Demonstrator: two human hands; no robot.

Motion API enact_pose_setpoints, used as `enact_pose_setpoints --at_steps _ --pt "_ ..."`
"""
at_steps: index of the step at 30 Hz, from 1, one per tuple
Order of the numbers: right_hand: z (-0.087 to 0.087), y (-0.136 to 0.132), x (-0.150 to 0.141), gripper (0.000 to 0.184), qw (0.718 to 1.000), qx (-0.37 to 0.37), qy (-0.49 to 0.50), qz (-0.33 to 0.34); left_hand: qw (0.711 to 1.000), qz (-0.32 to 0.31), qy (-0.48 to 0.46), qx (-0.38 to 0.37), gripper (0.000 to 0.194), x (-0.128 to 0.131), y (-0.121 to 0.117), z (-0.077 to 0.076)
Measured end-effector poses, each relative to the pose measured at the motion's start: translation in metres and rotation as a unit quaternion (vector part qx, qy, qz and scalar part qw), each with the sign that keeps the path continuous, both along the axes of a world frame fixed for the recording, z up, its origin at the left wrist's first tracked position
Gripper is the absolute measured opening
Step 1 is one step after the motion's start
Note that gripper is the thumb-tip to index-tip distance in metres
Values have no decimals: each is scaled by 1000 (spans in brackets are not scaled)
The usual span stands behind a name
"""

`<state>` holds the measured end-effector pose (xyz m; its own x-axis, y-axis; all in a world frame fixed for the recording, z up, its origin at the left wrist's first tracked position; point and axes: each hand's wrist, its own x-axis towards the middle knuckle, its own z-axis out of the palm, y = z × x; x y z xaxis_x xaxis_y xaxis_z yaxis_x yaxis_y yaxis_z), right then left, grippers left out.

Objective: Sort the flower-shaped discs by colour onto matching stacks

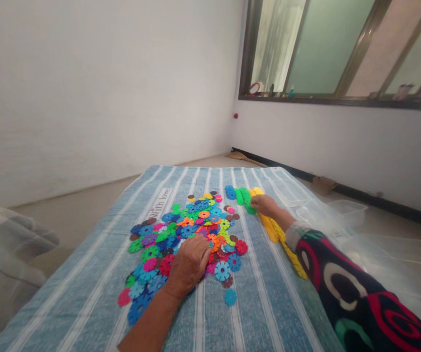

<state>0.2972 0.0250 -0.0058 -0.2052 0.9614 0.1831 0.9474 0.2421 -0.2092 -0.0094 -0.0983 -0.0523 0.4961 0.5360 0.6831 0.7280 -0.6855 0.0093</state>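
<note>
A loose pile of colourful notched plastic interlocking discs [181, 230] spreads over the middle of the striped cloth [100, 274]. My left hand [190, 259] rests on the near side of this pile, fingers curled down and together; what they hold is hidden. Farther right, my right hand [265, 205] is closed in a pinch at the near end of a row of green discs [245, 198]. Whether a disc is between its fingertips I cannot make out. A long overlapping row of yellow discs [278, 234] runs partly beneath my right wrist. Beyond the green row lies a short row of blue discs [230, 191].
Clear plastic containers [349, 210] stand along the right side, partly behind my right sleeve. Whitish translucent material [9, 254] lies at the left. A white wall [104, 88] and a window ledge [305, 99] with small items are beyond the table.
</note>
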Motion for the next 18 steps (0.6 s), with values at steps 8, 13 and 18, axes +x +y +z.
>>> enact_pose_setpoints --at_steps 8,13,18 --pt "2 5 18 21 1000 9 -3 -23 1000 -15 -12 22 20 0 3 -1" --pt "4 -6 36 19 998 30 22 -49 999 -14 -14 29 22 0 3 0" --pt "2 -42 46 20 995 56 52 -70 999 -5 2 40 24 -1 5 -1"
